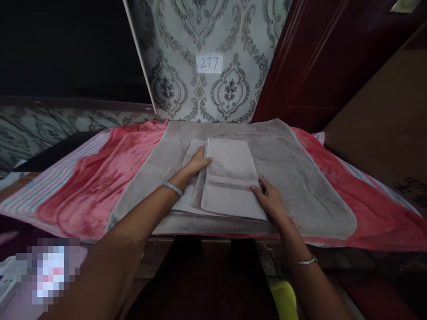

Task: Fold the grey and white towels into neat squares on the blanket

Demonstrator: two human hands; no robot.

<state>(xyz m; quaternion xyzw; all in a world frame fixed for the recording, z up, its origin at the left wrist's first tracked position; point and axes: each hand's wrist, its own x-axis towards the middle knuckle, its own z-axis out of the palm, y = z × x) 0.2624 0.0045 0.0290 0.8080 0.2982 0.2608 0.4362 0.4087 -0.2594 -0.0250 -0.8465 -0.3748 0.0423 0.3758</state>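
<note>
A small light grey towel (pixel 228 178), folded into a rectangle, lies on a larger grey towel (pixel 300 178) spread flat. My left hand (pixel 199 161) rests on the folded towel's left edge, fingers stretched out along the fold. My right hand (pixel 271 200) presses flat against its right edge near the front corner, fingers spread. Neither hand grips anything. Both wrists wear thin bangles.
The towels lie on a red-pink blanket (pixel 100 182) with striped borders covering a table. Behind stands a patterned wall with a paper label reading 277 (pixel 209 63), and a dark red wooden panel (pixel 316 58) at the right. Something yellow (pixel 283 300) is below the table edge.
</note>
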